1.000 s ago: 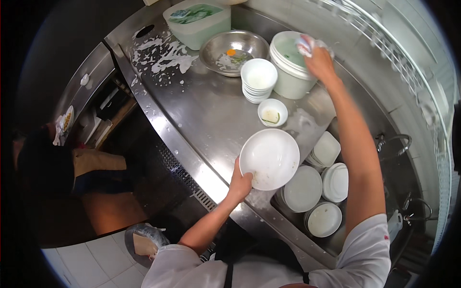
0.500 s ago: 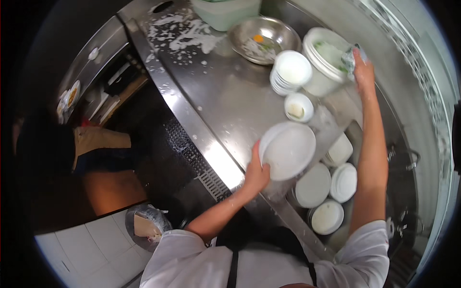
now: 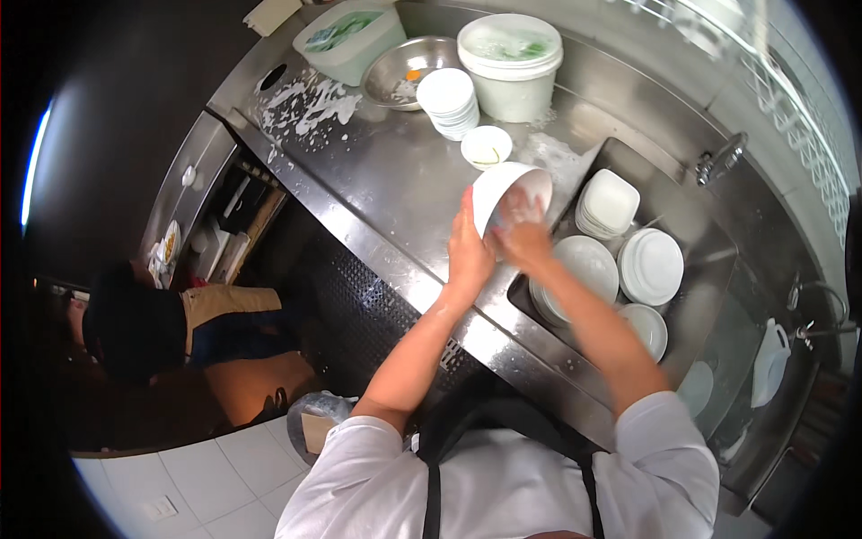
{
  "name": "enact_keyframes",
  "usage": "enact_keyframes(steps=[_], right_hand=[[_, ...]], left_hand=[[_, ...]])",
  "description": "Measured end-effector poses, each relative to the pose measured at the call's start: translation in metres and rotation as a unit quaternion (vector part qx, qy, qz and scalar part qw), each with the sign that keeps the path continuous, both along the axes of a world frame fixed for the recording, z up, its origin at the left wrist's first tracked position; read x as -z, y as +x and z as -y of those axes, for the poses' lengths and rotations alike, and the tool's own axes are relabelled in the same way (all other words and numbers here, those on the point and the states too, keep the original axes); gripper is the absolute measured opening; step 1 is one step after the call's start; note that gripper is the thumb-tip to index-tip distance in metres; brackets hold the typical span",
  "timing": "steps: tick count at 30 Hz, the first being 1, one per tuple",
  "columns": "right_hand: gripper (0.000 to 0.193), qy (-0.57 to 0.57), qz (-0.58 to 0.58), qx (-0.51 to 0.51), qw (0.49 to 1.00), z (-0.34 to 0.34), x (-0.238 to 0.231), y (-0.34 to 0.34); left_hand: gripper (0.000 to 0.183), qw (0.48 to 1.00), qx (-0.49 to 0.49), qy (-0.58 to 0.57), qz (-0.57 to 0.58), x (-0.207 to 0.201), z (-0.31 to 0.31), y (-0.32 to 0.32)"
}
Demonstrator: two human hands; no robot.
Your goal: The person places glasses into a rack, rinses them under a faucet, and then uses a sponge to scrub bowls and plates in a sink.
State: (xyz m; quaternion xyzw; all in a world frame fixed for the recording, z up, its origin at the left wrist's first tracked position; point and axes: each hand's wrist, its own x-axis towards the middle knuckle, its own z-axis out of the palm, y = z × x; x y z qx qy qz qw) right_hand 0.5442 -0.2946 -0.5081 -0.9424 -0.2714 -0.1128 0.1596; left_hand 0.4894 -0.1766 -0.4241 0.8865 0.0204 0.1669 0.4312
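Stainless-steel counter (image 3: 359,184) runs along a pale wall, its front-left corner splashed with white foam (image 3: 310,108). Near its back edge stand a foamy white bucket (image 3: 512,90), a metal basin (image 3: 386,76) and a pale green tub (image 3: 350,49); a stack of white bowls (image 3: 452,103) and a small white bowl (image 3: 487,144) sit nearer. Beside the sink's left rim, over the counter, a larger white bowl (image 3: 488,193) is tipped sideways, the fingers of the left hand (image 3: 470,250) curled around its outside. Inside it is the blurred right hand (image 3: 523,241); whether those fingers grip anything, I cannot tell. Stacked square dishes (image 3: 612,199) fill the sink's back-left corner, round plates (image 3: 588,265) the front-left.
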Motion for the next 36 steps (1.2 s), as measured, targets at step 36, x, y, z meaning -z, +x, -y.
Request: enact_keyframes(steps=[36], right_hand=[[0.043, 0.196, -0.090, 0.020, 0.976, -0.023, 0.017, -0.041]], left_hand=[[0.073, 0.996, 0.077, -0.028, -0.039, 0.019, -0.037, 0.006]])
